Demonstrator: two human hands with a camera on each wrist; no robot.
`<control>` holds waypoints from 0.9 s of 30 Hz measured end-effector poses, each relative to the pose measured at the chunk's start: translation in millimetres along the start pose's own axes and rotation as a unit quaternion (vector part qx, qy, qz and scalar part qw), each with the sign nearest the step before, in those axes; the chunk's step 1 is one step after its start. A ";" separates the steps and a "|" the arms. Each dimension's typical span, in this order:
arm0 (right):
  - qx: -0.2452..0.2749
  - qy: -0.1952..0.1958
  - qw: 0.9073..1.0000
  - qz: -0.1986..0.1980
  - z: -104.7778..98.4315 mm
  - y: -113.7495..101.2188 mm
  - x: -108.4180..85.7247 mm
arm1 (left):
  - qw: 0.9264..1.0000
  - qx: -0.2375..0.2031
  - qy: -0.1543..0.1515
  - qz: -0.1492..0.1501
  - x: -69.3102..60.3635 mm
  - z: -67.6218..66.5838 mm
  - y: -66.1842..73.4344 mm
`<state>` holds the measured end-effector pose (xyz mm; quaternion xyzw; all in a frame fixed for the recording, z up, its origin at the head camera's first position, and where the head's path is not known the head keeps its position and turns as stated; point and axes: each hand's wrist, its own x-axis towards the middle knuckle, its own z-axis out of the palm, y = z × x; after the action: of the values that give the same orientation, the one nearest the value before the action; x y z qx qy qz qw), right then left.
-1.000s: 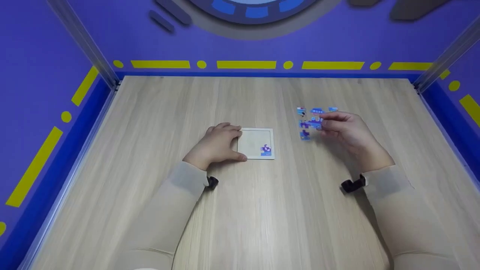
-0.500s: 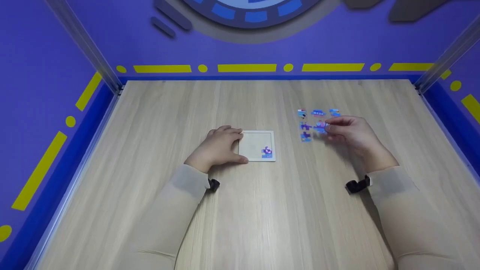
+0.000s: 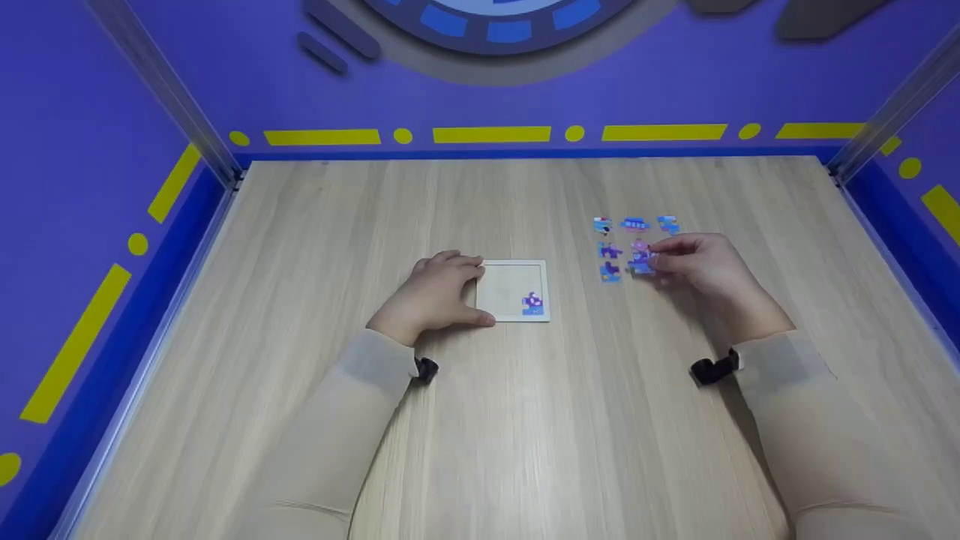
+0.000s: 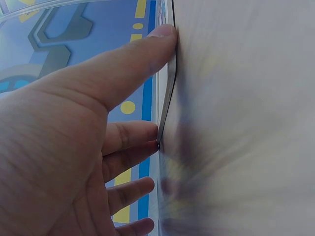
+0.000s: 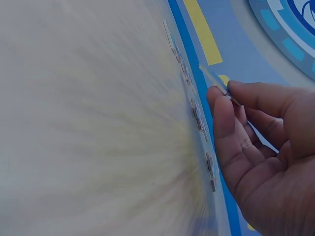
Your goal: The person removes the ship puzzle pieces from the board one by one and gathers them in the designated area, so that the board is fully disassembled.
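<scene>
My left hand (image 3: 442, 291) holds the left side of a square white puzzle tray (image 3: 547, 292), thumb at its near corner and fingers at its far part. In the left wrist view, the thumb lies on the tray's edge (image 4: 169, 93). One purple-and-blue jigsaw piece (image 3: 533, 304) lies in the tray's near right corner. To the right, my right hand (image 3: 701, 270) pinches another jigsaw piece (image 5: 212, 76) between thumb and fingertips. The right wrist view shows that piece raised off the table and tilted; its picture is hard to make out.
Several loose jigsaw pieces lie around the right hand: a left column with a top piece (image 3: 602, 225), a blue piece (image 3: 635, 224) at the back, and another (image 3: 667, 223) to its right. Purple walls (image 3: 495, 101) enclose the wooden table (image 3: 510, 427).
The right hand has drawn the pinched piece slightly towards the person, uncovering more of the pieces behind it. The left hand keeps its place at the tray. The head view has shifted slightly.
</scene>
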<state>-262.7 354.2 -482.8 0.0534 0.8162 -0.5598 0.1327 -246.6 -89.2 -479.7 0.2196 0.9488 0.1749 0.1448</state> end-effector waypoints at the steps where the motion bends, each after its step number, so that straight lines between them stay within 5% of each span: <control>1: -0.008 0.001 1.000 0.000 0.1 -0.2 -0.4 | 1.000 0.000 0.000 0.000 0.1 -0.1 0.0; 9: -0.092 0.002 0.996 -0.005 -0.3 -0.2 -2.5 | 1.000 0.002 0.006 -0.002 -0.8 -0.4 1.4; 16: -0.183 0.008 0.983 -0.028 -3.4 0.5 -4.1 | 1.000 -0.002 0.006 -0.003 -0.9 0.6 1.7; 27: -0.241 0.006 0.969 -0.052 -3.8 0.3 -5.7 | 1.000 -0.005 0.006 -0.003 0.4 0.8 0.5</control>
<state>-257.7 358.2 -480.2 -0.0189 0.9293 -0.3528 0.1076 -246.4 -88.4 -480.4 0.2145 0.9496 0.1801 0.1407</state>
